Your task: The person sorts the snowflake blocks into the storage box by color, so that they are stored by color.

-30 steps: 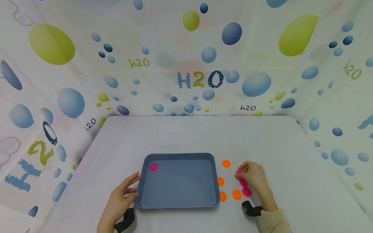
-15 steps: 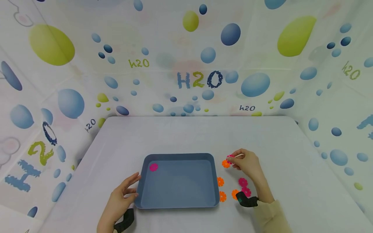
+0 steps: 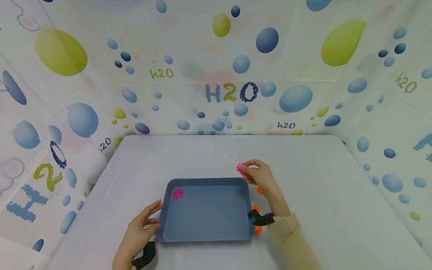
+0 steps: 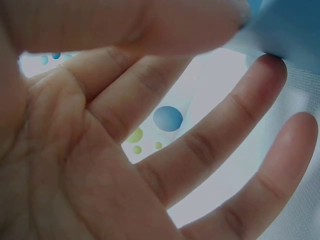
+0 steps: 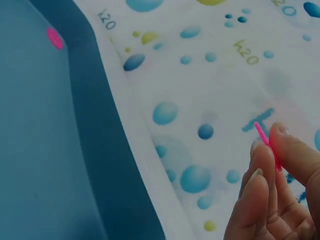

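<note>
A shallow blue-grey tray lies on the white table. In its far left corner is a flat pink disc with a notched, flower-like edge. My right hand pinches another pink notched disc between thumb and fingers, above the tray's far right corner. Seen edge-on in the right wrist view, that disc pokes out past the fingertips. At the tray's left side, my left hand has its fingers spread, and a fingertip touches the tray wall in the left wrist view.
Orange notched discs lie along the tray's right side, partly covered by the right wrist and its black strap. One more orange disc shows beside the right forearm. Behind the table hangs a cloth printed with blue and green dots.
My right hand has picked the pink disc off the table at right and carried it up and left to the tray's far right corner. The left hand has stayed in place.
</note>
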### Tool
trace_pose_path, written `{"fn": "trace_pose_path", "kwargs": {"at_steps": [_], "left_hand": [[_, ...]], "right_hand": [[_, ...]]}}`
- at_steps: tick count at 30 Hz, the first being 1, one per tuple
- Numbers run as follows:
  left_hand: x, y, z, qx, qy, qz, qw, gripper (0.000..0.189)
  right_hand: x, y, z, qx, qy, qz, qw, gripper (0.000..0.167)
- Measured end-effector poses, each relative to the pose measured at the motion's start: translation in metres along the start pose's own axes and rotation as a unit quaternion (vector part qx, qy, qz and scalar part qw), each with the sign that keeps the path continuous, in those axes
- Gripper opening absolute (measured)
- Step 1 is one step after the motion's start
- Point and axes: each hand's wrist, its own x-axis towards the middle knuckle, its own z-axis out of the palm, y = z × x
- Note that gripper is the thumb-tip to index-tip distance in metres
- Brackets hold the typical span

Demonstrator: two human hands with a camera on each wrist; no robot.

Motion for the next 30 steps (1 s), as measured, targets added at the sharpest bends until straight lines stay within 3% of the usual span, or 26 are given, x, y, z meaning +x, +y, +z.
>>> {"fn": "trace_pose_path", "kwargs": {"at_steps": [9, 18, 30], "left_hand": [[0.0, -0.002, 0.0, -0.013, 0.003, 0.021, 0.9997, 0.069], [0.0, 0.0, 0.0, -0.021, 0.001, 0.003, 0.9998, 0.068], [-0.001, -0.001, 0.0, -0.027, 0.008, 0.008, 0.9996, 0.067]], "right_hand": [[0.011, 0.002, 0.049, 0.026, -0.013, 0.022, 0.9993, 0.027], [0.01, 0.009, 0.093, 0.031, -0.068, 0.015, 0.9971, 0.029], [0.011, 0.019, 0.133, -0.022, -0.09, 0.006, 0.9956, 0.027]]}}
